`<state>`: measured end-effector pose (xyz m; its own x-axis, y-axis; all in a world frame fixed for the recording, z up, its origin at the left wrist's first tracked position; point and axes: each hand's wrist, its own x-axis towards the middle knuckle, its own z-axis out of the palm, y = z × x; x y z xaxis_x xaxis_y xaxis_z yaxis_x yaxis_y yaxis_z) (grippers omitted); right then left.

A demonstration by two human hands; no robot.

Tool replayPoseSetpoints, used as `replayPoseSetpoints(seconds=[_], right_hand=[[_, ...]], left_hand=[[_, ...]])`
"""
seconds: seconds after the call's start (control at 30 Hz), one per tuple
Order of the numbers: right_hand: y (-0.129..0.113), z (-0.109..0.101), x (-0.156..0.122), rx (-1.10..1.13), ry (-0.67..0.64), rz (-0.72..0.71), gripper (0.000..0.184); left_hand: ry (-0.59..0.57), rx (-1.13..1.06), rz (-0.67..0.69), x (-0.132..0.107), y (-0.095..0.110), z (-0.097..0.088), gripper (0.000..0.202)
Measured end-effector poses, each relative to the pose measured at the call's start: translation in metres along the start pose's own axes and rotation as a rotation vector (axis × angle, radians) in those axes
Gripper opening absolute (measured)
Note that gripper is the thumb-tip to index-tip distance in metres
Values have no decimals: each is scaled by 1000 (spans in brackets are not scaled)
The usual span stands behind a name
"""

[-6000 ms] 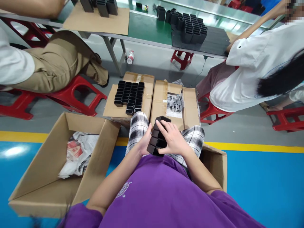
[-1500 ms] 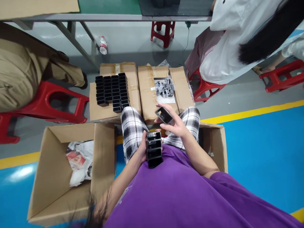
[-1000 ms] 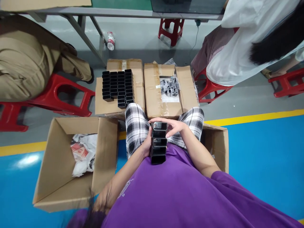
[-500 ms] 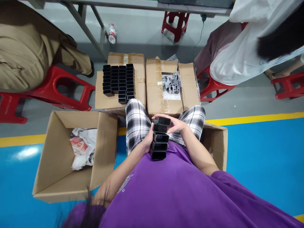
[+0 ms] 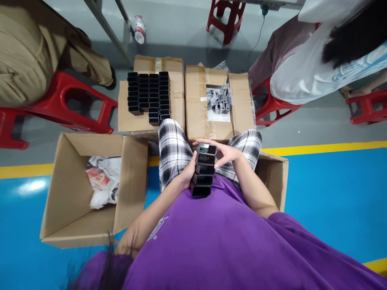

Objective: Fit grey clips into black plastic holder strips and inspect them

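A row of several black rectangular tube pieces (image 5: 204, 171) rests over my lap, open ends facing up. My left hand (image 5: 189, 171) wraps the row's left side. My right hand (image 5: 225, 155) curls round the far end and right side of the same row. On a closed carton (image 5: 178, 112) ahead stand many more black tube pieces (image 5: 148, 96) in neat rows. The carton beside it (image 5: 196, 108) is cut open on top and shows grey parts in a plastic bag (image 5: 219, 100).
An open cardboard box (image 5: 72, 209) with crumpled white and red wrapping (image 5: 101, 181) sits at my left. Another open box (image 5: 272, 175) is by my right knee. Two seated people on red stools (image 5: 69, 106) flank the cartons. A bottle (image 5: 139, 30) lies under the table.
My right hand brought one loose black piece to the far end of the row and now closes on the row. The view has tilted further down.
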<state>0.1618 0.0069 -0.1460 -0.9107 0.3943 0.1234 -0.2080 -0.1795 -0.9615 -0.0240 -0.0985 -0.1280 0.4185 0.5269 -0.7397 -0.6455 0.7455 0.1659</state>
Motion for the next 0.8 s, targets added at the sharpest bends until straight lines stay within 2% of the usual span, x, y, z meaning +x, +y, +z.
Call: replayPoseSetpoints(seconds=[0.13,0.4,0.6,0.8], right_hand=[[-2,2,-2,-15,30,3,102],[-7,7,-4,-84,78,84,92],[-18,19,-4,-325,226,71,76],[-36,35,-7,-513,315,64,73]], left_hand=[[57,173,-80,-3,3,4,64],[-79,203,-82,3,0,-7,72],[-109,184,-84,8,-2,-17,75],[-118,164,-72,13,-4,-24,75]])
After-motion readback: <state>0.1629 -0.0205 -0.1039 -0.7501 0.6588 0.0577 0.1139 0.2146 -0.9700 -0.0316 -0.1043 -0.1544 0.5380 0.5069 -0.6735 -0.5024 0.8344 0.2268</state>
